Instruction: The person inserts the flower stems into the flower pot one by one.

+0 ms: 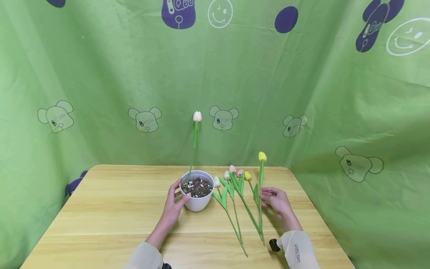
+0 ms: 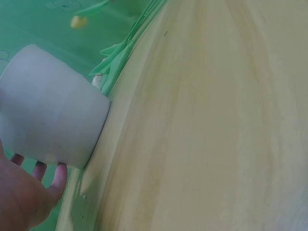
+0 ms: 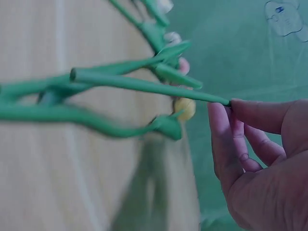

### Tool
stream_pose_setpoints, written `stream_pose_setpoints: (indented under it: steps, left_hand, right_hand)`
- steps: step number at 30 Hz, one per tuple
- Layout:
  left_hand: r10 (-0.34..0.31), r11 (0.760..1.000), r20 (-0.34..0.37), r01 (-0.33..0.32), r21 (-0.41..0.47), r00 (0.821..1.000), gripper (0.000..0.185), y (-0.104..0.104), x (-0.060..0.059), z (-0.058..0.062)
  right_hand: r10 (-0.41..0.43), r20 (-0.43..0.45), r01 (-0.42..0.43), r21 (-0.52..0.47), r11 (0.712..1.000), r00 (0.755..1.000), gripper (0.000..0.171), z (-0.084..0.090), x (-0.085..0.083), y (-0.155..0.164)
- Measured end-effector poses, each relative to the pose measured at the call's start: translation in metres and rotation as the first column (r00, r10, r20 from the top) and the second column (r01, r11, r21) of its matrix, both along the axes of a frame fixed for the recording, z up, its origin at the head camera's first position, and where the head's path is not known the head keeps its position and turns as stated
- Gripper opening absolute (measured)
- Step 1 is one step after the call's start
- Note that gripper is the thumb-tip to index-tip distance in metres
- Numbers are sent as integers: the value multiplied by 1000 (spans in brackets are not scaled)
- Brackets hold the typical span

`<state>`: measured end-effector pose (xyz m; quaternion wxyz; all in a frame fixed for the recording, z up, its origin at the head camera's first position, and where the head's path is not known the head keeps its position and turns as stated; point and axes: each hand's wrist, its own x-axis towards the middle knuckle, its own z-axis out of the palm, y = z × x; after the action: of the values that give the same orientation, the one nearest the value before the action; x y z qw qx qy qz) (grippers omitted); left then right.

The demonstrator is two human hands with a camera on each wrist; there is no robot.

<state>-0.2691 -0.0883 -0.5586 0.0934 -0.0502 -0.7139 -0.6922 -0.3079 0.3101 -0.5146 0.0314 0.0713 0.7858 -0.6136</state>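
Note:
My left hand (image 1: 173, 206) holds the white flowerpot (image 1: 196, 205) by its left side, thumb at the near rim. The left wrist view shows its fingertips (image 2: 58, 178) against the pot wall. Dark soil (image 1: 200, 189) with pale bits fills the pot, and one tall pale pink tulip (image 1: 197, 116) stands in it, leaning slightly. To the right of the pot, my right hand (image 1: 278, 202) pinches the green stem (image 3: 144, 86) of a yellow tulip (image 1: 262, 156) between thumb and index finger. That tulip is raised, bloom up, above the other flowers.
Several tulips lie on the wooden table (image 1: 111, 209) between pot and right hand: white (image 1: 217, 182), pink (image 1: 240, 173) and another yellow bloom (image 1: 247, 175), stems toward the near edge. A green printed curtain (image 1: 181, 74) surrounds the table at the back and sides.

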Motion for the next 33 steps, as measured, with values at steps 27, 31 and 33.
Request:
stream_pose_setpoints:
  steps: [27,31,33]
  left_hand:
    - [-2,1000,-18,2,17,1000,71,1,1,1]
    - [-4,1000,-18,4,19,1000,72,2,1,1]
    - [-4,1000,-14,4,19,1000,72,2,1,1]
  right_hand:
    - [75,-160,-103,-171,980,984,47,57,-3,-67]
    - [84,-183,-117,-180,977,980,44,67,-4,-83]
    - [72,-204,-111,-190,976,976,43,72,-6,-93]
